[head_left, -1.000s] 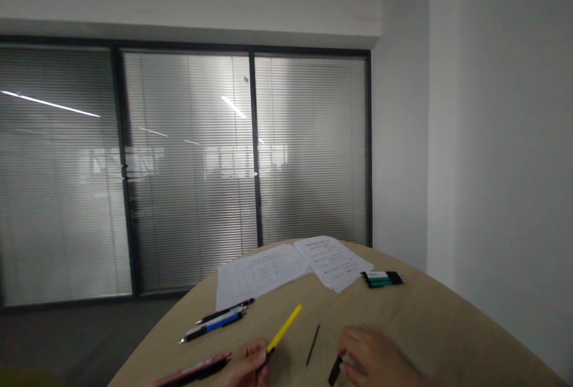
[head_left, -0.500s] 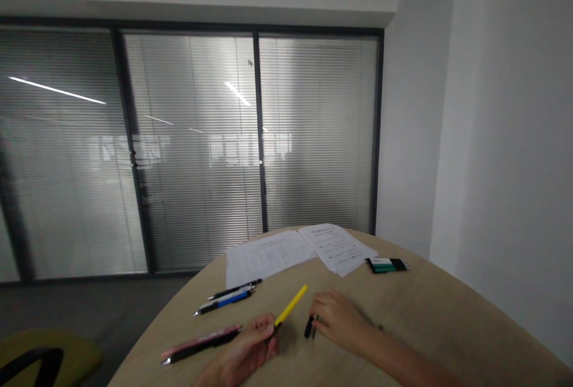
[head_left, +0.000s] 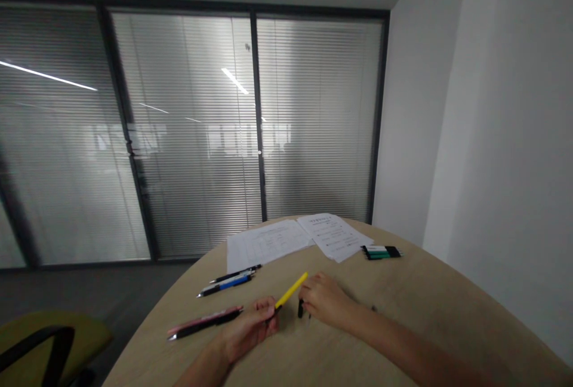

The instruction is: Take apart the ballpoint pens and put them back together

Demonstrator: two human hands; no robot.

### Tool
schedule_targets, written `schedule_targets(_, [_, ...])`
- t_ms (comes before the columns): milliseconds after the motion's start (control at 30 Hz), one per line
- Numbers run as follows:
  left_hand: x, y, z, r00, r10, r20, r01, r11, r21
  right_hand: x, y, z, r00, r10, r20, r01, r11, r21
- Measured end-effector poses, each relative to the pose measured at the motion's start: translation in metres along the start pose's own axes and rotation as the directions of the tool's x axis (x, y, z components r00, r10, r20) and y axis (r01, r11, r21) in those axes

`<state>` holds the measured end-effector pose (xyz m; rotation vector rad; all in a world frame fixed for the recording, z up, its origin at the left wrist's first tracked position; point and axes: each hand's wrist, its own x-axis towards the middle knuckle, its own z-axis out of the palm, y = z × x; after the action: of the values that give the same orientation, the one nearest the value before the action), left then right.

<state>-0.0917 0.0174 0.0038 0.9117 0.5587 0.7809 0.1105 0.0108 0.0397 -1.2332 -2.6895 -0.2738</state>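
Note:
My left hand (head_left: 257,322) is closed around a yellow pen barrel (head_left: 292,289) with a dark lower end, its yellow end slanting up to the right. Close beside it, the fingers of my right hand (head_left: 324,298) pinch a short black piece (head_left: 300,309) that points down at the table. A thin, pale sliver hangs next to this piece, too blurred to name. Left of my left hand lie a black pen (head_left: 208,322) and a pink pen (head_left: 197,320), side by side. Farther back are a blue pen (head_left: 228,285) and a black pen (head_left: 235,273).
Printed sheets (head_left: 268,245) lie at the far side of the round wooden table (head_left: 403,309). Several green, white and black pens (head_left: 381,252) sit in a row at the right. A tiny dark bit (head_left: 374,308) lies beyond my right forearm. A yellow chair (head_left: 85,339) stands lower left.
The view has tilted down slightly, so the scene sits higher. My right hand has come a little nearer to the yellow barrel with the black piece. My left hand keeps its grip.

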Motion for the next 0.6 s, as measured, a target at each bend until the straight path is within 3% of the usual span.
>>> schedule_targets(300, [0.000, 0.001, 0.001, 1.000, -0.002, -0.003, 0.002, 0.999, 0.042, -0.001, -0.001, 0.004, 0.989, 0.150, 0.007, -0.147, 0.957, 0.248])
schedule_targets(600, [-0.001, 0.002, 0.005, 1.000, 0.006, -0.008, -0.005, 0.990, 0.142, -0.012, 0.012, 0.004, 0.961, 0.259, -0.100, -0.189, 0.874, 0.447])
